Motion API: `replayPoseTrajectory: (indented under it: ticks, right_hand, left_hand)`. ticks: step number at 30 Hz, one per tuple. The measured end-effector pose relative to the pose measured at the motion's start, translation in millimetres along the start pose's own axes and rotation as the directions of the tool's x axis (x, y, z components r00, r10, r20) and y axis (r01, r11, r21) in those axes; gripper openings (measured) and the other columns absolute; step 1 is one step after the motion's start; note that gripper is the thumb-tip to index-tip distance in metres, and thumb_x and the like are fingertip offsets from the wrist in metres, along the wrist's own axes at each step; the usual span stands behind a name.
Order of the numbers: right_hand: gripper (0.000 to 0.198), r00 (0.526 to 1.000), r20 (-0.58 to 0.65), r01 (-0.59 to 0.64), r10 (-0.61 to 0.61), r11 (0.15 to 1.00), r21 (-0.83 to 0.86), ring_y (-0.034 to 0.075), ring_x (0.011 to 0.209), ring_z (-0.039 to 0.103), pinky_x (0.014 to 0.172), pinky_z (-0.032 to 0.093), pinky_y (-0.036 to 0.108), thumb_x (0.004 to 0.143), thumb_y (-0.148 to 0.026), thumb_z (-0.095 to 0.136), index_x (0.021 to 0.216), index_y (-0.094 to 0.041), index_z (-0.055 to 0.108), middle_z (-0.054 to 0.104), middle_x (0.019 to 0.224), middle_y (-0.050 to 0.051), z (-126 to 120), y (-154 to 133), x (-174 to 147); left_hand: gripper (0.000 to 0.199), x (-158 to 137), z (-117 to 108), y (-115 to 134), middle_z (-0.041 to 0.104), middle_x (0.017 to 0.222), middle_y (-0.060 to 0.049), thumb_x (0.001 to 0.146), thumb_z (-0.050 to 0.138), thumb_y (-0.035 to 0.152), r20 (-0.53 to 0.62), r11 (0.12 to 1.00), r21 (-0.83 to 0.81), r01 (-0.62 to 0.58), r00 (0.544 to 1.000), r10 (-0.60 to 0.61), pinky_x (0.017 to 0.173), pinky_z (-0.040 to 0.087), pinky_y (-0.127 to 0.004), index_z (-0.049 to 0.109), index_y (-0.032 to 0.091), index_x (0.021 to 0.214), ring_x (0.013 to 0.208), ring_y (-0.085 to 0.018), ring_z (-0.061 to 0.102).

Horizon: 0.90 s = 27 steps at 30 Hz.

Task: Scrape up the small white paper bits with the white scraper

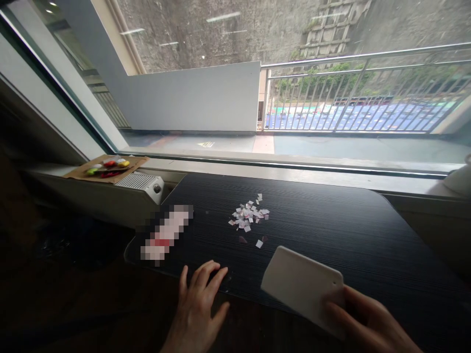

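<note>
A white flat scraper [303, 284] with a small hole near one corner is held by its right end in my right hand [362, 314], above the near edge of the black table [324, 215]. My left hand [202, 299] is open, fingers spread, at the table's near edge, with nothing in it. A loose heap of small white paper pieces [248, 214] lies in the middle of the table, beyond both hands. One separate paper piece [259, 243] lies closer to the scraper.
A blurred-out pinkish strip [167, 233] lies at the table's left side. On the sill to the left, a brown board [79, 169] carries several colourful items, beside a white slatted unit [142, 184]. A large window borders the table's far side; a railing [353, 93] stands outside.
</note>
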State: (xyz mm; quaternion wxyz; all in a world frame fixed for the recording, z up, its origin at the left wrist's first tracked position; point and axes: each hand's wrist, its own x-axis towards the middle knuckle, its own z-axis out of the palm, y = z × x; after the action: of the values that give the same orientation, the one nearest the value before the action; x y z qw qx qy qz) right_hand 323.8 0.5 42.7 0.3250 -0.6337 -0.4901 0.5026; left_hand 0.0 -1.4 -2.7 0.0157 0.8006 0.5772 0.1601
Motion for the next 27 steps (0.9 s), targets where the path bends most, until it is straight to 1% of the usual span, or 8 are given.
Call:
replayPoseTrajectory:
  ticks: [3,5,10,14,17,20,23,27]
  right_hand:
    - [0.027,0.980,-0.169,0.099,-0.100,0.995,-0.017,0.028,0.076,0.071,0.067,0.055,0.032,0.069,-0.043,0.065,0.080,-0.019,0.072,0.077,0.078,0.007,-5.2,-12.0,18.0]
    - [0.027,0.965,-0.215,0.148,-0.153,0.988,-0.041,0.028,0.075,0.070,0.067,0.054,0.033,0.069,-0.041,0.064,0.081,-0.018,0.071,0.077,0.078,0.007,-5.2,-22.3,34.9]
    - [0.025,0.963,-0.161,0.192,-0.214,0.971,-0.144,0.026,0.074,0.069,0.067,0.053,0.034,0.071,-0.040,0.058,0.077,-0.018,0.069,0.075,0.076,0.007,-2.8,-36.2,63.2]
    - [0.023,0.976,-0.095,0.172,-0.198,0.958,-0.230,0.023,0.064,0.064,0.058,0.048,0.031,0.070,-0.037,0.057,0.070,-0.018,0.069,0.070,0.067,0.004,-12.1,-30.6,51.2]
    - [0.026,0.985,-0.028,0.161,-0.171,0.961,-0.224,0.020,0.060,0.062,0.054,0.046,0.028,0.072,-0.040,0.057,0.069,-0.018,0.070,0.069,0.063,0.003,-21.1,-25.8,38.2]
    - [0.026,0.986,-0.062,0.139,-0.153,0.972,-0.192,0.022,0.065,0.064,0.057,0.048,0.029,0.073,-0.040,0.058,0.074,-0.018,0.071,0.071,0.069,0.004,-25.8,-23.2,36.1]
    - [0.028,0.990,-0.063,0.111,-0.125,0.975,-0.194,0.023,0.068,0.066,0.060,0.050,0.031,0.072,-0.041,0.059,0.077,-0.017,0.071,0.073,0.072,0.004,-24.1,-19.8,39.6]
    - [0.029,0.997,0.032,0.069,-0.065,0.984,-0.162,0.024,0.071,0.067,0.060,0.051,0.031,0.074,-0.044,0.058,0.076,-0.017,0.070,0.073,0.073,0.004,-13.5,-14.8,35.7]
  left_hand:
    - [0.059,-0.5,1.1,-2.0,0.059,0.128,-0.008,0.077,0.052,0.011,-0.008,1.000,0.007,-0.014,1.000,0.014,0.103,0.033,-0.070,0.048,0.030,0.133,0.121,-0.029,0.056]
    - [0.058,-0.5,1.1,-2.6,0.059,0.128,-0.008,0.078,0.051,0.012,-0.008,1.000,0.011,-0.015,1.000,0.015,0.103,0.033,-0.070,0.047,0.030,0.133,0.121,-0.029,0.056]
    - [0.058,-0.7,-0.3,-2.5,0.059,0.130,-0.009,0.079,0.052,0.013,0.000,1.000,0.018,-0.018,1.000,0.018,0.103,0.034,-0.067,0.047,0.030,0.134,0.122,-0.028,0.055]
    - [0.059,-1.4,0.2,-2.3,0.059,0.130,-0.008,0.079,0.052,0.012,0.001,1.000,0.014,-0.009,1.000,0.009,0.104,0.034,-0.066,0.048,0.030,0.134,0.122,-0.028,0.054]
    - [0.058,-1.5,0.9,-2.5,0.059,0.129,-0.008,0.079,0.053,0.013,-0.007,1.000,0.010,-0.008,1.000,0.008,0.106,0.032,-0.065,0.049,0.030,0.134,0.122,-0.029,0.055]
    - [0.058,-1.5,0.7,-2.8,0.059,0.129,-0.008,0.079,0.053,0.013,-0.006,1.000,0.010,-0.005,1.000,0.005,0.106,0.032,-0.065,0.049,0.030,0.134,0.121,-0.029,0.055]
    - [0.059,-1.7,-0.2,-1.9,0.059,0.130,-0.008,0.079,0.053,0.013,-0.014,1.000,0.015,-0.014,1.000,0.014,0.105,0.032,-0.065,0.047,0.030,0.135,0.121,-0.029,0.056]
    - [0.058,-0.7,-1.6,3.1,0.060,0.127,-0.008,0.077,0.051,0.011,-0.065,1.000,-0.001,-0.001,0.998,0.001,0.106,0.031,-0.064,0.050,0.029,0.132,0.119,-0.028,0.056]
